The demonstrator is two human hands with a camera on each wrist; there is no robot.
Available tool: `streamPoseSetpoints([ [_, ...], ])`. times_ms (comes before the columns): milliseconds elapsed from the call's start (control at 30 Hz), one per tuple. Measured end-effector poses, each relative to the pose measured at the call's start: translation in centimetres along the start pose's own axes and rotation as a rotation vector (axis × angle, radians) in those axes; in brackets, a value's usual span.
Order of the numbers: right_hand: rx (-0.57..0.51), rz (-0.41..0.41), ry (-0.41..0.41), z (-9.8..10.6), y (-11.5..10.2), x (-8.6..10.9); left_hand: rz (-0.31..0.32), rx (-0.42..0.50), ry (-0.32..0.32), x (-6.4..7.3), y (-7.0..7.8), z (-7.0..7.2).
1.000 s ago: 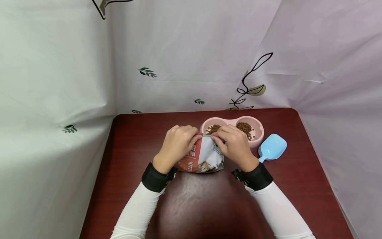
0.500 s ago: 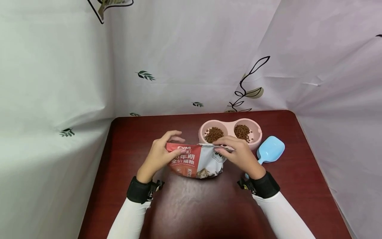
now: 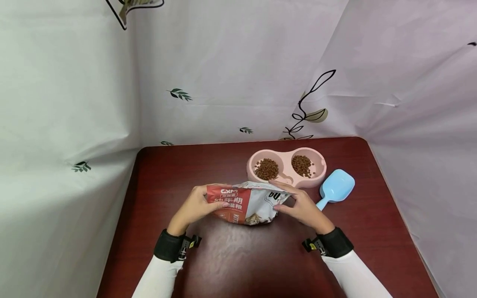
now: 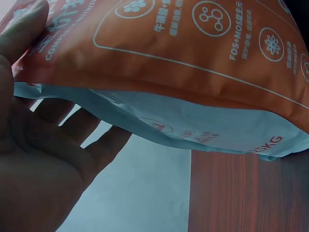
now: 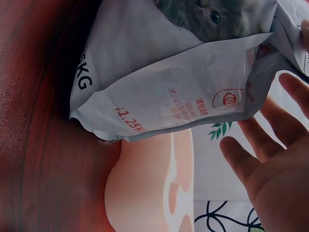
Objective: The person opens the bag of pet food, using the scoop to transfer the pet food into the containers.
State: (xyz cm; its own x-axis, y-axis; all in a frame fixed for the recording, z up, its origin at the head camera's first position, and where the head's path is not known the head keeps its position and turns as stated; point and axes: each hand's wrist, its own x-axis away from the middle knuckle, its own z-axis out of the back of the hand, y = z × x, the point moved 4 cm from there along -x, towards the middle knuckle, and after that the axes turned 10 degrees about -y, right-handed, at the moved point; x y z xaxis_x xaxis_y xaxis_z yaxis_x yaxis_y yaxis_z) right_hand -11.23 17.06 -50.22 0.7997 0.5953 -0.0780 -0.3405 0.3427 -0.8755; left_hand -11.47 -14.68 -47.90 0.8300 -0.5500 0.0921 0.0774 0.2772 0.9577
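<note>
A red-and-white cat food bag (image 3: 238,209) stands on the table in front of the double bowl, a pale strip showing along its top edge. My left hand (image 3: 191,211) holds its upper left side, thumb on the printed front and fingers behind. In the left wrist view the thumb lies on the bag (image 4: 193,53) and the other fingers pass behind its side seam. My right hand (image 3: 307,211) holds the upper right corner, thumb in front and fingers along the top edge. In the right wrist view several right-hand fingers (image 5: 241,157) stretch out beside the bag's side.
Behind the bag is a pink double bowl (image 3: 286,160) with brown kibble (image 3: 266,169) in both sides. A light blue scoop (image 3: 338,185) lies right of it, handle toward the right hand. A patterned white cloth (image 3: 223,74) hangs behind the dark red table (image 3: 238,265).
Both hands were together at the middle of the bag's top edge. The left has moved out to the left side, the right toward the right corner. The bag's front is more exposed.
</note>
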Motion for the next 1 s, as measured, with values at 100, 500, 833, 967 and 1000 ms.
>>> streamPoseSetpoints([
  [100, -0.013, -0.008, -0.001, -0.1, 0.1, 0.1, -0.01, 0.011, -0.006, 0.0, -0.1, -0.1],
  [500, 0.083, -0.104, 0.021, -0.5, 0.0, 0.0, -0.03, -0.046, 0.06, -0.1, 0.4, 0.2],
  [833, 0.032, -0.037, 0.024, -2.0, -1.0, -2.9, 0.019, -0.045, 0.092, 0.5, -0.5, 3.1],
  [967, -0.003, -0.062, 0.009, -2.6, -1.1, -4.4, 0.035, -0.056, 0.118, 0.7, -0.7, 4.8],
  [1000, -0.004, -0.071, 0.011, -2.7, -1.2, -4.8, 0.035, -0.059, 0.123, 0.6, -0.8, 5.1],
])
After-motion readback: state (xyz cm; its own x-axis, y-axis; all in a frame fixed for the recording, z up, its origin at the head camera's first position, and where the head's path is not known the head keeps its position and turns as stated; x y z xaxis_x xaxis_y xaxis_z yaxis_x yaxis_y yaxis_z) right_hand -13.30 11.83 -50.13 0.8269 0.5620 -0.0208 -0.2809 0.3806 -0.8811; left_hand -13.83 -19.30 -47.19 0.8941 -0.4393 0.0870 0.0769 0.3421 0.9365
